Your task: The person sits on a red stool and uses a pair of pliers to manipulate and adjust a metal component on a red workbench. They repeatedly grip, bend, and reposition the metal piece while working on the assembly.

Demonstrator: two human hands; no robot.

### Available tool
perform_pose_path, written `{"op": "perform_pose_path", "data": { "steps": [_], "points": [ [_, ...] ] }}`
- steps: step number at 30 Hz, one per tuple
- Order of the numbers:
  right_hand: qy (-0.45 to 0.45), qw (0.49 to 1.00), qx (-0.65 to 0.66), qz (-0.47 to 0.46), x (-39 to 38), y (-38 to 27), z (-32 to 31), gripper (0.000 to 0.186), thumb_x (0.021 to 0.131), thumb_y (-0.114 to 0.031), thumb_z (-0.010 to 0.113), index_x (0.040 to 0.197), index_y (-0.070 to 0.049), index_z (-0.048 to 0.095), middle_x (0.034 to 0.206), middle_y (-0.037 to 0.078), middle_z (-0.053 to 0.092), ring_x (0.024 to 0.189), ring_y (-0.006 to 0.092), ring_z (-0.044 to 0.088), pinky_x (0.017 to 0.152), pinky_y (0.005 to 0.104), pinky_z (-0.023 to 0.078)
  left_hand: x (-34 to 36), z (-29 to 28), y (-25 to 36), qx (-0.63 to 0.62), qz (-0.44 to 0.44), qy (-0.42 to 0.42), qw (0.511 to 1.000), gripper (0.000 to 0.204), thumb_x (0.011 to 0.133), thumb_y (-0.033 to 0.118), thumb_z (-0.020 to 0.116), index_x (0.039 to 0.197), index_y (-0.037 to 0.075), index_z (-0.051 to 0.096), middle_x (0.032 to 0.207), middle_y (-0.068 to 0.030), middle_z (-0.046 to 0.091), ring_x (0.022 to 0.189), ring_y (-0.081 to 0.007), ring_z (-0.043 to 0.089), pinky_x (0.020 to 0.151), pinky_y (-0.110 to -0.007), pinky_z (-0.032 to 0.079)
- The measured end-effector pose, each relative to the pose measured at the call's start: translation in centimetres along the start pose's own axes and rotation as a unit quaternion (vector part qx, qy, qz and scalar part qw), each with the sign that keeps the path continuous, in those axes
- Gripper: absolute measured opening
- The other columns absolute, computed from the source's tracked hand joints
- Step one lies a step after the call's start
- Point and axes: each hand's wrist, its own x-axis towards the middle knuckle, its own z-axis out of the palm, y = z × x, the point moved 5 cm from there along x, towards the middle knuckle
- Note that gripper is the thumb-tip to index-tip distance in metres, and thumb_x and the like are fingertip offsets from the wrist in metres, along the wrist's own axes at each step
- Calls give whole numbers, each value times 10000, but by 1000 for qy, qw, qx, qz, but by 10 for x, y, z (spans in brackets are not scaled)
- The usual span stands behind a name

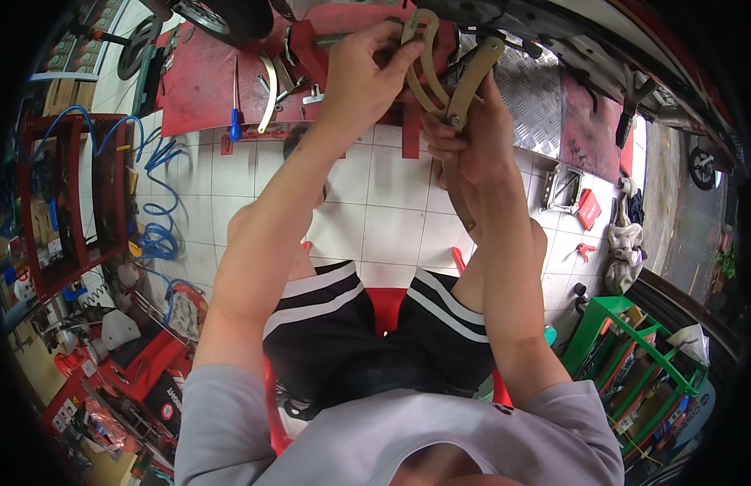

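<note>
A universal holder (476,85), made of flat tan metal arms joined by pivots, is raised over the near edge of the red bench. My right hand (478,138) is closed around it just below the pivot, and its long handle runs down along my right forearm. At the upper end of its curved arm, my left hand (367,71) is closed with thumb and fingers pinching the metal. Behind the tool is a red clamp with a threaded screw (331,38); the tool and hands partly cover it, so I cannot tell whether they touch.
On the red bench (193,89) lie a blue-handled screwdriver (235,121), a curved pale metal strip (269,93) and small metal parts. A motorcycle wheel (221,16) rises behind. Blue coiled hose (161,235) hangs left; a green rack (626,324) stands right.
</note>
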Motion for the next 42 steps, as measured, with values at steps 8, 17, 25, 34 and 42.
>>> {"op": "perform_pose_path", "data": {
  "steps": [8,17,25,34,42],
  "points": [
    [93,990,-100,34,-6,9,4,630,955,-598,312,1110,-33,545,617,0,420,465,54,255,419,201,191,1,-54,-16,-116,-196,-291,929,439,945,345,575,1235,15,556,965,-80,657,784,-123,610,665,-219,474],
    [180,937,-257,157,9,49,-7,566,950,-592,361,1073,-112,636,732,-18,552,599,42,431,536,198,328,13,-163,-107,-281,-275,14,919,262,950,259,563,1118,68,629,885,-8,665,672,-97,586,545,-233,442],
    [47,932,-343,110,73,71,-9,665,912,-670,328,1081,-97,620,698,25,532,577,118,490,520,262,396,-31,-228,-338,355,-328,49,874,410,830,409,610,992,39,675,782,-125,634,732,-240,571,629,-383,441],
    [-12,892,-450,-37,67,63,-24,639,926,-604,318,1263,-93,501,873,117,648,678,268,582,608,359,482,-83,-127,-385,211,-148,-107,960,358,846,307,598,1103,61,633,1016,-128,681,916,-257,646,791,-370,511],
    [99,918,-359,136,45,43,-23,780,891,-711,283,1165,-51,597,743,83,517,549,125,417,467,279,338,-60,-106,-329,506,-269,-1,819,337,864,191,488,1164,141,634,1020,-193,673,913,-364,662,801,-455,515]
  ]
}}
